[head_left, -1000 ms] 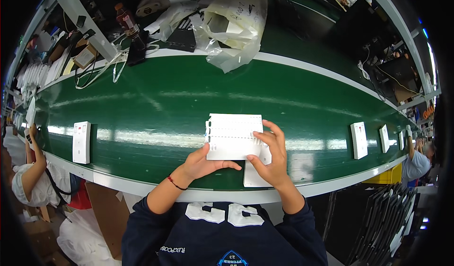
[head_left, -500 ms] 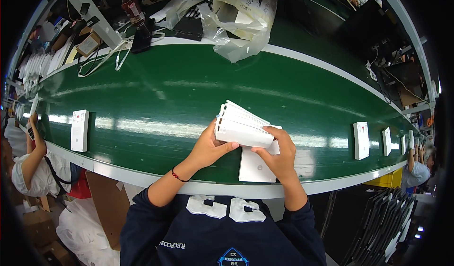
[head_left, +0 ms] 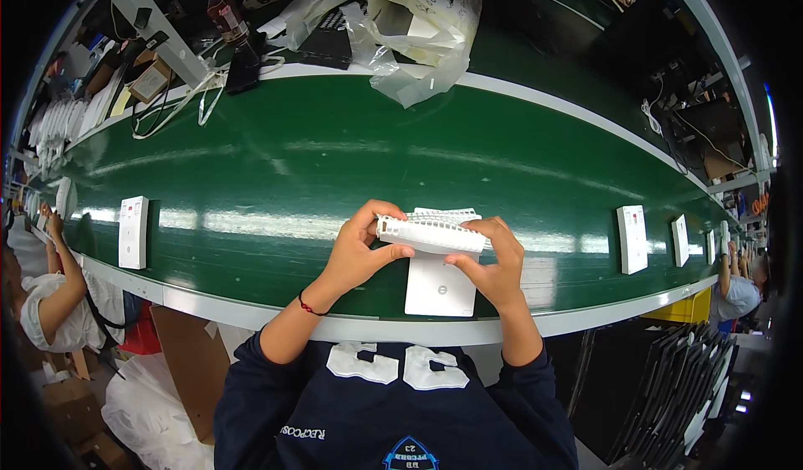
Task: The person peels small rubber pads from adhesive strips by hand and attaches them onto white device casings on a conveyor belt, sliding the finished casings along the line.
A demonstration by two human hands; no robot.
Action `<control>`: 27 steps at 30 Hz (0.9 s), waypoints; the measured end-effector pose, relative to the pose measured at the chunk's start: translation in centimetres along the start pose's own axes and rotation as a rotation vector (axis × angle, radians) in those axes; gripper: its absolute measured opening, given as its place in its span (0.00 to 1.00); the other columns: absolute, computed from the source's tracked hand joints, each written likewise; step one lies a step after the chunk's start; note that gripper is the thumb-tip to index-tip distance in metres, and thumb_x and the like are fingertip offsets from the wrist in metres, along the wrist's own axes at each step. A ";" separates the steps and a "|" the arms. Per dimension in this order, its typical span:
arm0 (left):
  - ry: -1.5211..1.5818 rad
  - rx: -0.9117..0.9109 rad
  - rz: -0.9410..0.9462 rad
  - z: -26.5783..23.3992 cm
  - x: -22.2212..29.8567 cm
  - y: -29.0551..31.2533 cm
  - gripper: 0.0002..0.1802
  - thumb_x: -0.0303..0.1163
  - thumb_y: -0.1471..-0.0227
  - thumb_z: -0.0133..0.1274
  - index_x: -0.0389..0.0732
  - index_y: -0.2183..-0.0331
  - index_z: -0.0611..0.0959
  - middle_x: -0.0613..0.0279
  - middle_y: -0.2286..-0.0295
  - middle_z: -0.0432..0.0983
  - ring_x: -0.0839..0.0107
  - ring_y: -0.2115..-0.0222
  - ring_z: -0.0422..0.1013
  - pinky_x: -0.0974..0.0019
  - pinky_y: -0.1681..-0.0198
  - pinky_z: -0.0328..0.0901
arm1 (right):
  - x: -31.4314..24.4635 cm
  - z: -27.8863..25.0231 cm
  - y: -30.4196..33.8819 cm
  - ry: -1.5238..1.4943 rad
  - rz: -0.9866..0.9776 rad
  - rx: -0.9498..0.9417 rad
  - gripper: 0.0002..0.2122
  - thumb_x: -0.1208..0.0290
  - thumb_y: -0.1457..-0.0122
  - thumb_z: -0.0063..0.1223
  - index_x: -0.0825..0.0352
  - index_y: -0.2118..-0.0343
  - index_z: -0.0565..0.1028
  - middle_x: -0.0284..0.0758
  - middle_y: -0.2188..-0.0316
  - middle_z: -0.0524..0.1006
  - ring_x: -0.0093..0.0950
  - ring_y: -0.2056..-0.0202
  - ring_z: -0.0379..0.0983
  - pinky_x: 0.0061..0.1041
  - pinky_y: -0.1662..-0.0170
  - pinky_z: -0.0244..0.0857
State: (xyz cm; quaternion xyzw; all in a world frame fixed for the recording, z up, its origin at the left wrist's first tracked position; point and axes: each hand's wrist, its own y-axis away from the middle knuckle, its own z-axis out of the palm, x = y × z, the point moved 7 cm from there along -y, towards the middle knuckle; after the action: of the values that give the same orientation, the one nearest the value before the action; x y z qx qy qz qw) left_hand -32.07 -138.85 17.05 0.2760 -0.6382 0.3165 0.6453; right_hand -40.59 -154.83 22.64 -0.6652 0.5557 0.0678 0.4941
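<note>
Between my two hands I hold a white plastic housing (head_left: 431, 237) with rows of vent slots along its edges, raised over the green work surface and tilted nearly edge-on. My left hand (head_left: 358, 251) grips its left end, thumb below and fingers over the top edge. At the right end, my right hand (head_left: 498, 268) pinches it with thumb below and fingers above. Partly hidden beneath the housing lies a flat white panel (head_left: 441, 288) with a small round mark, close to the near edge. Neither hand touches the panel's visible part.
On the green belt (head_left: 293, 169), a white box-shaped unit (head_left: 132, 232) stands to the left and a similar one (head_left: 632, 239) to the right, with others beyond. A plastic bag (head_left: 422, 39) and a bottle (head_left: 226, 14) sit past the far rail. Co-workers' arms (head_left: 67, 278) show at both sides.
The housing has tipped from showing its broad slotted face to a narrower, flatter angle. My left fingers have come up over its top edge. The view has shifted slightly.
</note>
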 end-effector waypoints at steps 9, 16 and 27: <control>0.400 -0.085 0.052 1.0 1.7 0.3 0.24 0.21 0.66 0.63 0.40 0.62 0.73 0.61 0.63 0.72 0.78 0.75 0.69 0.78 0.69 0.64 | 0.2 0.5 0.0 -0.123 0.042 -0.100 0.21 0.77 0.66 0.65 0.68 0.64 0.72 0.38 0.67 0.75 0.29 0.69 0.69 0.26 0.62 0.62; -0.061 0.128 0.107 -0.5 0.8 0.7 0.19 0.22 0.66 0.63 0.40 0.67 0.77 0.62 0.69 0.75 0.80 0.81 0.65 0.81 0.76 0.60 | 0.4 0.9 0.4 -0.327 0.214 0.046 0.18 0.77 0.63 0.63 0.68 0.65 0.74 0.34 0.68 0.76 0.27 0.70 0.69 0.23 0.65 0.63; -0.075 0.229 0.237 0.2 2.6 0.6 0.16 0.24 0.68 0.64 0.41 0.70 0.80 0.66 0.72 0.77 0.83 0.85 0.61 0.82 0.81 0.56 | 0.2 1.0 0.7 -0.088 0.139 0.048 0.14 0.82 0.60 0.58 0.67 0.67 0.75 0.34 0.71 0.76 0.25 0.75 0.67 0.18 0.70 0.61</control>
State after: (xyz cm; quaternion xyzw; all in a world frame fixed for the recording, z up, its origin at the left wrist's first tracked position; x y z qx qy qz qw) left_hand -32.72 -138.48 19.60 0.2823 -0.6496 0.4505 0.5435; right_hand -40.64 -154.19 21.63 -0.6094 0.5796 0.1175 0.5282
